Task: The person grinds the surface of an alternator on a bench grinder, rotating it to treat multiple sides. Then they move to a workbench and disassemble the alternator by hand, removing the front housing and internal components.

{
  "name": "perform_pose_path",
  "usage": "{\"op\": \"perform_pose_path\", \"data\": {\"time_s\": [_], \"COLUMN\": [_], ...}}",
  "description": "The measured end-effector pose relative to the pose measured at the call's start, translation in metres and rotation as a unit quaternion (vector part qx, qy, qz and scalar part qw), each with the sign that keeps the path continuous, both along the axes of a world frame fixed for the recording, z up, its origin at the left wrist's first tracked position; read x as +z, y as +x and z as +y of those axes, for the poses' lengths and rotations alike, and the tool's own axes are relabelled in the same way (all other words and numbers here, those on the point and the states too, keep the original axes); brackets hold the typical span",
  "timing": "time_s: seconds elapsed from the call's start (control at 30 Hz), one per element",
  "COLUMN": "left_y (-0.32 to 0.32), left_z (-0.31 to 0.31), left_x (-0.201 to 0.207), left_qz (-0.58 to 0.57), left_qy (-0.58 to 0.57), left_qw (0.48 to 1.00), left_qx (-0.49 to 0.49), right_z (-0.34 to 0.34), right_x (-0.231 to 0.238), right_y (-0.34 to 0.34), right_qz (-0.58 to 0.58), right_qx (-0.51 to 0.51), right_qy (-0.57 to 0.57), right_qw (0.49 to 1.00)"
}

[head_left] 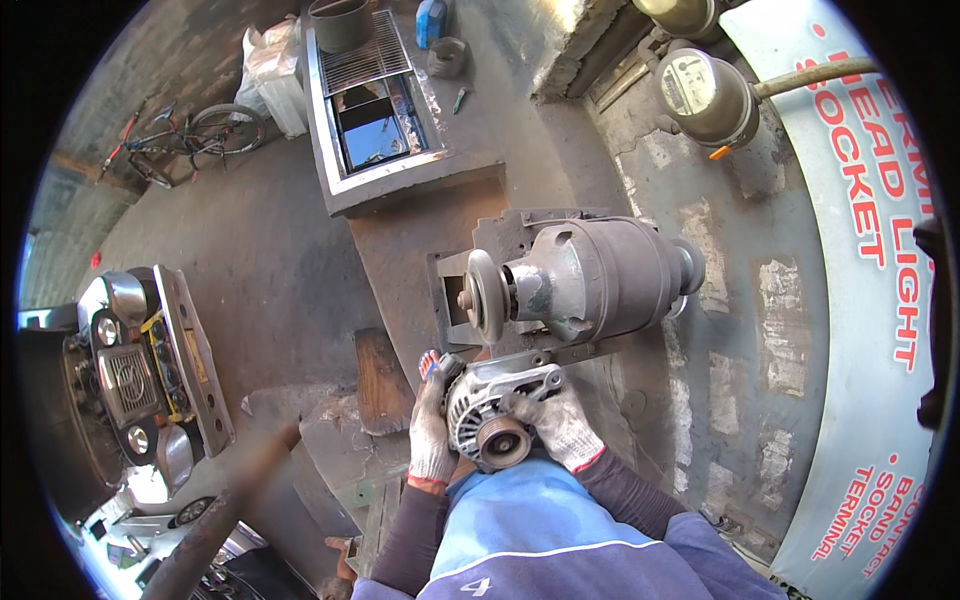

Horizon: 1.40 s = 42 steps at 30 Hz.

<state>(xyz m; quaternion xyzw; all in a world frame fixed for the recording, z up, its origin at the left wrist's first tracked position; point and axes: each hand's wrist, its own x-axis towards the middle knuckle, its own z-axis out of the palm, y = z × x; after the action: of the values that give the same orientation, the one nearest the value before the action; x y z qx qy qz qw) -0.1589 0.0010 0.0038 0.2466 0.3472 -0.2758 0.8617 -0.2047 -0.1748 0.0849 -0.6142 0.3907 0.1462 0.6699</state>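
I hold an alternator (pixel 488 395) in front of my lap, its round pulley (pixel 503 441) facing me. My left hand (pixel 430 435), in a dirty whitish work glove, is closed around its left side. The gloved right hand (pixel 565 425) grips the other side, its fingers over the front of the housing below a bracket arm. Just beyond the alternator stands a big grey electric motor (pixel 610 275) with a round wheel (pixel 486 300) on its left shaft end. The wheel and the alternator are apart. The alternator's underside is hidden.
A brown wooden board (pixel 382 380) leans left of my hands. Farther off is a metal frame (pixel 335 170) with a grille (pixel 378 62) and a pot (pixel 342 25). A bicycle (pixel 190 140) and a vehicle front (pixel 125 385) are at left. A meter (pixel 705 95) and sign (pixel 850 300) line the right wall.
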Motion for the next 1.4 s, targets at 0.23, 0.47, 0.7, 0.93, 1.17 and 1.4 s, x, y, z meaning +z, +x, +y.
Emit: {"op": "perform_pose_path", "data": {"time_s": [0.23, 0.47, 0.7, 0.93, 1.17, 1.4], "left_y": [0.012, 0.023, -0.062, -0.037, -0.008, -0.001], "left_z": [0.016, 0.033, 0.023, 0.049, 0.036, 0.041], "left_x": [0.035, 0.017, -0.022, -0.014, 0.032, 0.071], "left_qz": [-0.015, -0.054, 0.021, -0.017, -0.206, -0.220], "left_qy": [0.019, 0.063, -0.107, -0.188, -0.064, 0.108], "left_qw": [0.993, 0.975, 0.994, 0.963, 0.936, 0.907], "left_qx": [-0.117, -0.205, -0.018, -0.190, -0.277, -0.342], "right_z": [-0.011, -0.027, -0.031, -0.038, -0.081, -0.059], "right_x": [0.002, -0.014, -0.037, 0.001, 0.008, -0.057], "right_y": [-0.018, -0.036, -0.043, -0.027, -0.012, -0.037], "right_qz": [-0.102, -0.145, -0.147, -0.118, -0.029, -0.067], "right_qx": [0.006, -0.039, -0.033, 0.101, 0.214, 0.107], "right_qy": [0.172, 0.347, 0.398, 0.274, 0.177, 0.061], "right_qw": [0.980, 0.926, 0.905, 0.949, 0.960, 0.990]}}
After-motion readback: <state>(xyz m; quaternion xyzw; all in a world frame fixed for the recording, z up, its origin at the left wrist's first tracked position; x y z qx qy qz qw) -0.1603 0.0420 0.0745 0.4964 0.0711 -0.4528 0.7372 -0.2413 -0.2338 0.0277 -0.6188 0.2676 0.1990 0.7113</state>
